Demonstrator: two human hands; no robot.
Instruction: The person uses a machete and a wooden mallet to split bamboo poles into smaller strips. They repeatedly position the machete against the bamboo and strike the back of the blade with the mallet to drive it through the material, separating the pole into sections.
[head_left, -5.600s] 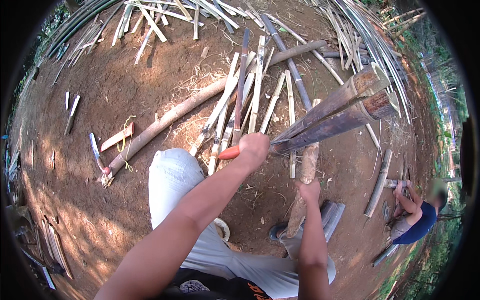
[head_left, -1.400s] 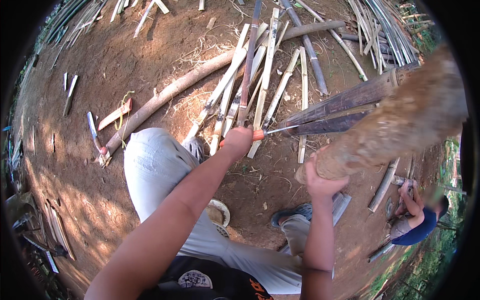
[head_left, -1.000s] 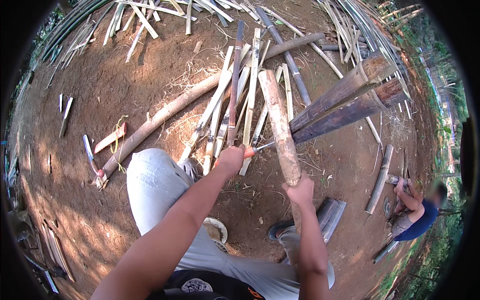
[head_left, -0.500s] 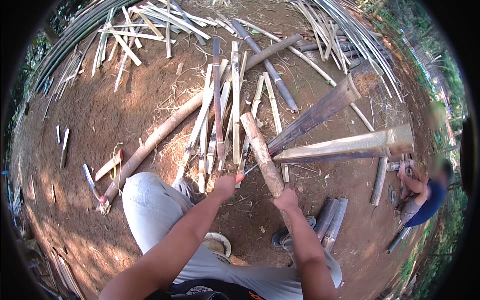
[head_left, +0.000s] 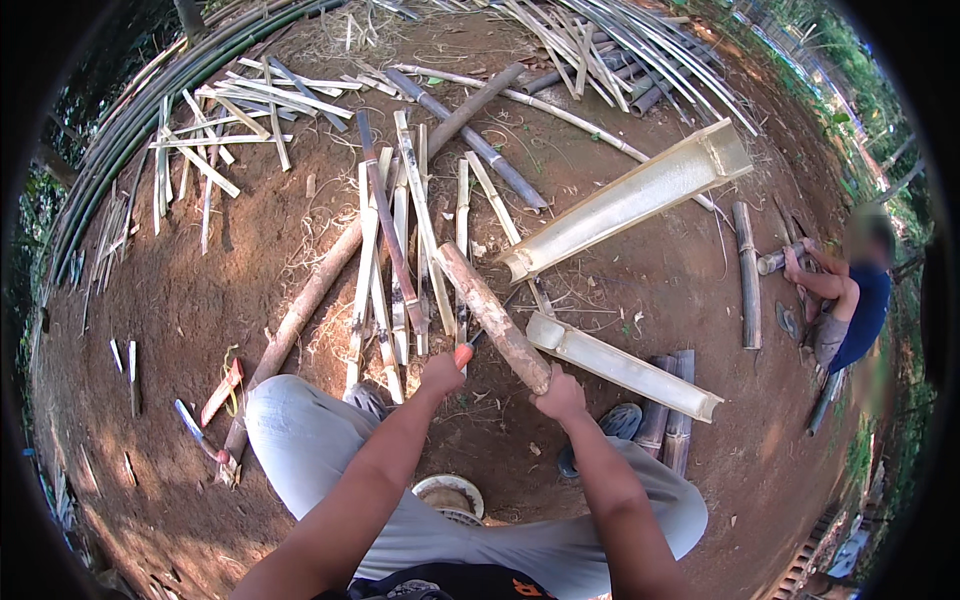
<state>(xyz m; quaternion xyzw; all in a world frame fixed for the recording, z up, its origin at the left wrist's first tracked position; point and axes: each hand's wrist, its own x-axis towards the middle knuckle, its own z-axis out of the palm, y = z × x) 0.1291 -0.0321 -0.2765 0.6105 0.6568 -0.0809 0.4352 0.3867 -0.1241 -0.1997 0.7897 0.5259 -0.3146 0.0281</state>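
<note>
My left hand (head_left: 442, 374) is closed round the orange handle (head_left: 463, 355) of a knife. Most of its dark blade is hidden behind a thick round wooden club (head_left: 490, 315), whose near end my right hand (head_left: 560, 393) grips. Just to the right of the club, two split bamboo halves lie apart with their pale hollow insides showing: a longer half (head_left: 630, 205) angled toward the far right, and another half (head_left: 625, 366) slanting toward my right foot. Beyond my hands, several bamboo strips (head_left: 403, 250) lean on a long pole (head_left: 310, 300) on the ground.
Two dark bamboo pieces (head_left: 678, 425) lie beside my right foot. A white round container (head_left: 450, 490) sits between my legs. On the left are a reddish sheath (head_left: 221, 392) and a blue-edged tool (head_left: 192, 425). A person (head_left: 850, 290) crouches at the right, near a bamboo length (head_left: 747, 275).
The two bamboo halves, joined near the blade before, have come apart. The near one has swung down to the right; the far one shows its hollow side. Both hands keep their holds.
</note>
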